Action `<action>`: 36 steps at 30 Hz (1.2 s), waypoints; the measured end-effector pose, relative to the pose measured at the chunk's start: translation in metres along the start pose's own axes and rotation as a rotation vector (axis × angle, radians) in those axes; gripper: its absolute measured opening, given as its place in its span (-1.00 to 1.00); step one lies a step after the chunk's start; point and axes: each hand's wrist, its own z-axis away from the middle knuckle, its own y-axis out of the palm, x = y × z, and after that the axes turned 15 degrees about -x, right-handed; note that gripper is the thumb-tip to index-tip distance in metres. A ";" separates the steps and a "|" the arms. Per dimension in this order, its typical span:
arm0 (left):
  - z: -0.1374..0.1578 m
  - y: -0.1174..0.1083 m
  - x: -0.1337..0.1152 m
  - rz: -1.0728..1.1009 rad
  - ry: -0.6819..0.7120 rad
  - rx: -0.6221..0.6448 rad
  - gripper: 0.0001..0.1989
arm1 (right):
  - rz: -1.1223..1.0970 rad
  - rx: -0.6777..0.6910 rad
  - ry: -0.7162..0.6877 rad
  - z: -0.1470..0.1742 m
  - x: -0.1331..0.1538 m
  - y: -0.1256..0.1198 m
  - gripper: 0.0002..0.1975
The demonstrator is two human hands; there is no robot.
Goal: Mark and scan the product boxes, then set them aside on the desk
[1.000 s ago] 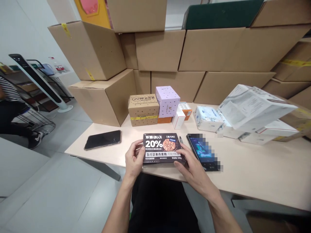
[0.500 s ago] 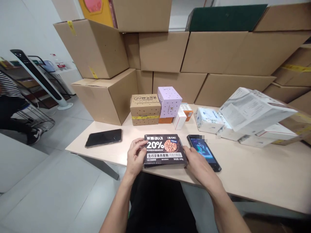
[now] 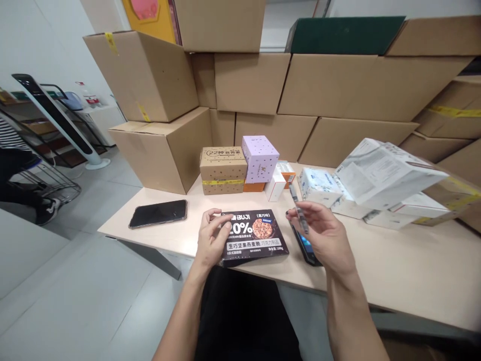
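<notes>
A flat black snack box (image 3: 255, 235) with a cookie picture and a large 20% lies at the table's near edge. My left hand (image 3: 212, 238) grips its left end, thumb and fingers on the top and side. To the right of the box, my raised right hand (image 3: 326, 233) pinches a slim, mottled grey pen-like object (image 3: 299, 213), tilted nearly upright; its exact kind is unclear. Beneath this hand lies a black phone with a lit screen (image 3: 307, 246), mostly covered by the palm.
Another phone (image 3: 158, 213), screen dark, lies at the left. Behind the snack box stand a brown carton (image 3: 223, 170), a lilac box (image 3: 261, 163) and a small white box (image 3: 276, 185). White packages (image 3: 387, 170) pile up at the right. Large cardboard boxes (image 3: 251, 82) wall the table's back.
My right hand has left the snack box's right end and risen to the right, now pinching the slim grey object. My left hand stays on the box. The lit phone appears farther left.
</notes>
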 end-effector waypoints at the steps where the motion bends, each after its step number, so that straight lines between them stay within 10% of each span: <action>1: -0.001 0.001 0.001 -0.013 -0.002 0.023 -0.77 | 0.011 -0.052 -0.033 -0.001 0.003 0.006 -0.66; 6: -0.005 0.001 0.007 -0.022 -0.072 0.130 -0.77 | -0.122 -0.127 0.003 -0.004 0.008 0.035 -0.78; 12: -0.006 0.000 0.008 -0.013 -0.087 0.176 -0.75 | -0.096 0.154 0.202 -0.010 -0.004 0.056 -0.72; 36: -0.002 -0.001 0.006 -0.004 -0.118 0.169 -0.74 | 0.439 0.218 -0.038 -0.005 -0.021 0.064 -0.74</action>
